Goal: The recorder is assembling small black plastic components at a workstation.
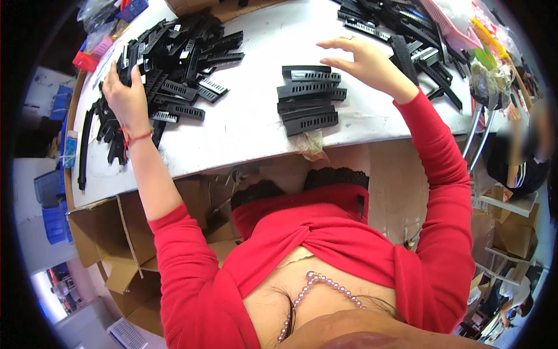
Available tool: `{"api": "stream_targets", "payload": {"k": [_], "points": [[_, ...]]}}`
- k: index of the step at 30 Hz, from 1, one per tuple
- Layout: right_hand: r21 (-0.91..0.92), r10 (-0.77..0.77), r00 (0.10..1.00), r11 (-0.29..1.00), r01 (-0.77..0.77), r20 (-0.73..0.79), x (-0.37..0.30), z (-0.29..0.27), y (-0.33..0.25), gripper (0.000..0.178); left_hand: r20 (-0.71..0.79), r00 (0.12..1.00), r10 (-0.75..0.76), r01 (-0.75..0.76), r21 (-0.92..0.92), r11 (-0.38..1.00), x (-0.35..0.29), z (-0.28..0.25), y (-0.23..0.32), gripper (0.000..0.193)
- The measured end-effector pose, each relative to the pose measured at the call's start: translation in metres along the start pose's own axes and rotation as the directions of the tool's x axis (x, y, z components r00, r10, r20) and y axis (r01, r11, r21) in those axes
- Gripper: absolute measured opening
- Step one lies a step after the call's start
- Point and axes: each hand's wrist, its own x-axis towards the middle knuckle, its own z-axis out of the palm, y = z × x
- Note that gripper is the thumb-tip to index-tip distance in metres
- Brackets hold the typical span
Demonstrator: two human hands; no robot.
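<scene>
My left hand [125, 98] is over the left edge of a heap of black slotted plastic strips [174, 87], thumb and fingers apart. Whether its fingertips touch a strip I cannot tell. My right hand [369, 63] hovers open above the white table [250, 131], thumb and forefinger spread with nothing between them. Just below and left of it lies a small stack of the same kind of strips [311, 90], laid roughly side by side with slots showing. Another heap of black strips [430, 58] spreads beyond my right wrist.
A crumpled brownish scrap [310, 145] sits at the table's near edge. Cardboard boxes [104, 232] stand under the table on the left. At the far right are a pink basket [450, 26] and a bundle of clear plastic [491, 84]. A person [517, 151] is farther right.
</scene>
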Motion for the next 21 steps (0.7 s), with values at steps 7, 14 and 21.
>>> {"api": "stream_targets", "payload": {"k": [7,14,21], "points": [[0.159,-0.025,0.996,0.987,0.01,0.089,-0.011,0.018,0.001,0.063,0.328,0.838,0.436,-0.047,-0.752,0.658,-0.084,-0.082,0.156,0.065],[0.435,0.067,0.991,0.893,-0.113,0.119,-0.006,0.045,0.041,0.044,0.406,0.643,0.649,-0.21,-0.722,0.659,-0.094,-0.038,0.215,0.082],[0.479,0.083,0.996,0.874,-0.087,0.03,-0.001,0.066,0.038,0.039,0.492,0.417,0.765,-0.36,-0.683,0.636,-0.059,0.015,0.215,0.107]]}}
